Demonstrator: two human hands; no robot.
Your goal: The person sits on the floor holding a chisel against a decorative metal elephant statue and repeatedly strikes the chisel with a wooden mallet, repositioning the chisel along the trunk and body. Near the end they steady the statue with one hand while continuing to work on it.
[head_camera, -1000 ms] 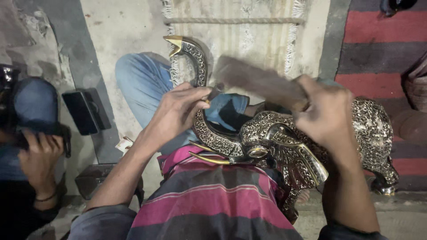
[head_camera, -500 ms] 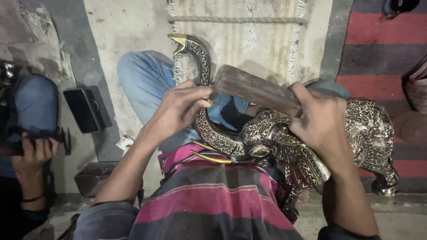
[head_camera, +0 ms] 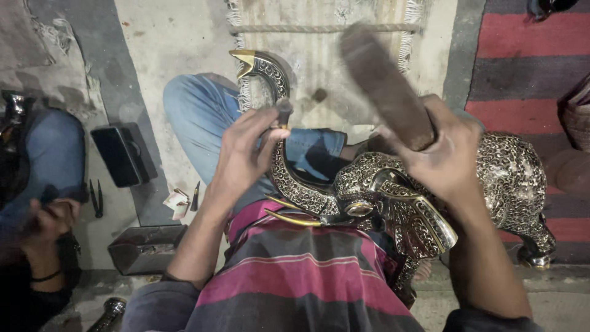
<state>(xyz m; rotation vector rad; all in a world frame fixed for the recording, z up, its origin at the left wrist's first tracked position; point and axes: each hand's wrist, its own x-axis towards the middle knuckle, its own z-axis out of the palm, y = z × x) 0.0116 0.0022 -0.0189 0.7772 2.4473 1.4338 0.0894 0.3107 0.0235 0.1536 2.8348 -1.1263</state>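
A patterned metal elephant [head_camera: 430, 197] lies across the person's lap, its trunk [head_camera: 279, 154] curving up and away toward the floor. The left hand [head_camera: 246, 154] is closed around a short punch [head_camera: 284, 112], held upright against the trunk. The right hand [head_camera: 445, 157] grips a wooden mallet [head_camera: 384, 83], its long axis slanting up and left, head raised just right of the punch.

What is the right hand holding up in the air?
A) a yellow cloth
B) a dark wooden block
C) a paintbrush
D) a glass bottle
B: the right hand has its grip around a dark wooden block, raised above the shiny patterned metal elephant, while the left hand holds a small punch against the trunk.
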